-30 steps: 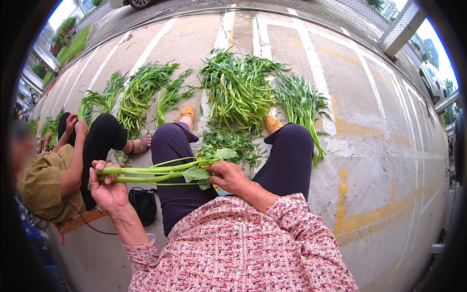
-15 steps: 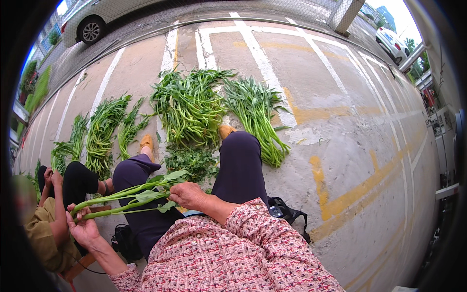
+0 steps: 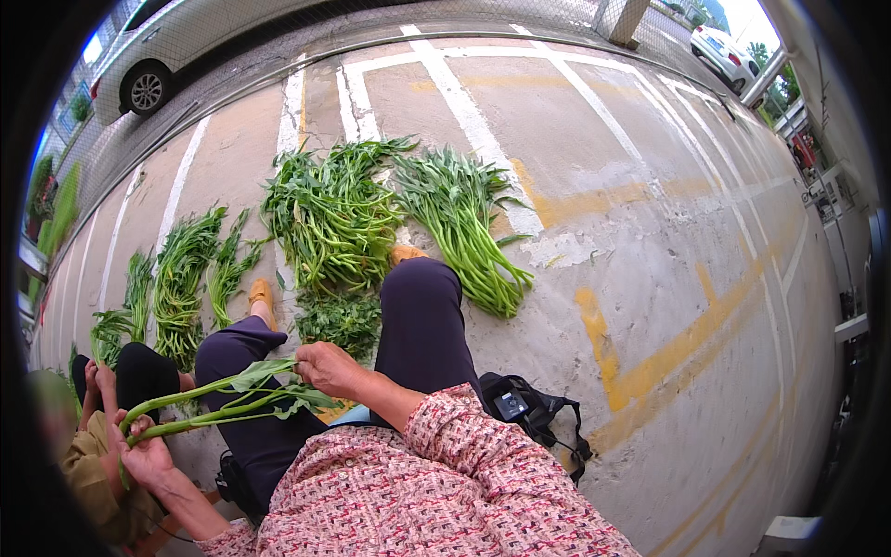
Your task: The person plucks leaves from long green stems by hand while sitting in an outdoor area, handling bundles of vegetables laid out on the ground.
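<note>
Your shirt (image 3: 399,501): pink-and-white weave, flecked red and black. Sleeves (image 3: 455,418) same pattern, ending at forearms. Your trousers (image 3: 422,306): plain dark purple. Your shoes (image 3: 261,293): tan-orange.

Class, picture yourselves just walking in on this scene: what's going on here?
A person in a patterned shirt is handling a few long green stems. The left hand grips them near the bare ends, and the right hand is closed at the leafy ends. On the concrete ground ahead lies a large heap of leafy greens, with a bundle to its right. A co-worker is at the left.
</note>
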Demonstrator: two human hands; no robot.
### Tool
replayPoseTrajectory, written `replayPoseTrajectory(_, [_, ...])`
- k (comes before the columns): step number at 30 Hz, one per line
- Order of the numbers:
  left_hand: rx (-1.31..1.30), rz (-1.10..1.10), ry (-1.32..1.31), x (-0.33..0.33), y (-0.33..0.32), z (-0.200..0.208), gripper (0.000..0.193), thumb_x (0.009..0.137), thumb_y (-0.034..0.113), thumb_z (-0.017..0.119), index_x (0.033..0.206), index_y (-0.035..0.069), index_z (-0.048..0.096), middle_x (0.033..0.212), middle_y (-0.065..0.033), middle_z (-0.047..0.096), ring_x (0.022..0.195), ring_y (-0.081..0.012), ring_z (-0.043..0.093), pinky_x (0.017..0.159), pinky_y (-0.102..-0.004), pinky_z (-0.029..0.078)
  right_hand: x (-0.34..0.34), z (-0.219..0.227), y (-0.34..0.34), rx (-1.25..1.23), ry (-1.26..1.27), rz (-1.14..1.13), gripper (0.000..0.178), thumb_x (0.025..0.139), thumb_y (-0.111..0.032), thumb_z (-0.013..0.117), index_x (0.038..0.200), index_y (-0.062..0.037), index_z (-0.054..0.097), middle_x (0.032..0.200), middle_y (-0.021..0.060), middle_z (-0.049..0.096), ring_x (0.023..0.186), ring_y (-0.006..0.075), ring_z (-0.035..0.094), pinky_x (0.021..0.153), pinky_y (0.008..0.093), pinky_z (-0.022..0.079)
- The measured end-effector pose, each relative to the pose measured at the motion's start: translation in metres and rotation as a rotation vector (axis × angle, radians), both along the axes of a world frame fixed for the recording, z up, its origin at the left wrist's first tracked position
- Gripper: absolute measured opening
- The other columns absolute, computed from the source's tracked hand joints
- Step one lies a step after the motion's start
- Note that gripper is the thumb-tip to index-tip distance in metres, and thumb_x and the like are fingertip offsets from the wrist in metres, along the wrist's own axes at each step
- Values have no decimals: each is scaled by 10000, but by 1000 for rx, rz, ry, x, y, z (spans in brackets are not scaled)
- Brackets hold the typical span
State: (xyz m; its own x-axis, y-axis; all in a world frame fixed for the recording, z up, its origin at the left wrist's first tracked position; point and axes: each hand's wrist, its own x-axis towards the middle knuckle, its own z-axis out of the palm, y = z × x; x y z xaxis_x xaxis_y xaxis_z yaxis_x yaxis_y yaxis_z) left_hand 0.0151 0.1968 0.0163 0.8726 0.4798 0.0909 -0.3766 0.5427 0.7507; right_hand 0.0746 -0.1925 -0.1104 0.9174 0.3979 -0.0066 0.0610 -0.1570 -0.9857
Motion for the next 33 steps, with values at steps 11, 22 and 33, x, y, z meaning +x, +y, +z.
replayPoseTrajectory(11, [54,-83,-54,18,-1,7,236,913,141,480,1033,-62,488,897,-123,532,663,-181,471,623,-306,408,-1,7,-12,-42,-26,3,160,800,-135,521,819,-12,623,689,199,581,678,329,590,624,389,449])
replayPoseTrajectory(22, [30,-215,-104,19,25,-4,220,913,133,485,1037,-47,506,1015,-142,552,685,-184,470,648,-306,415,0,10,-19,-57,32,18,200,752,-66,482,838,-50,661,781,202,616,781,350,601,702,410,466])
replayPoseTrajectory(33, [-66,-59,-85,10,-68,29,253,915,157,488,1071,-41,486,900,-139,555,638,-187,506,596,-312,417,6,1,-19,-50,1,-36,177,836,-129,516,804,17,613,598,55,558,540,132,518,544,284,433])
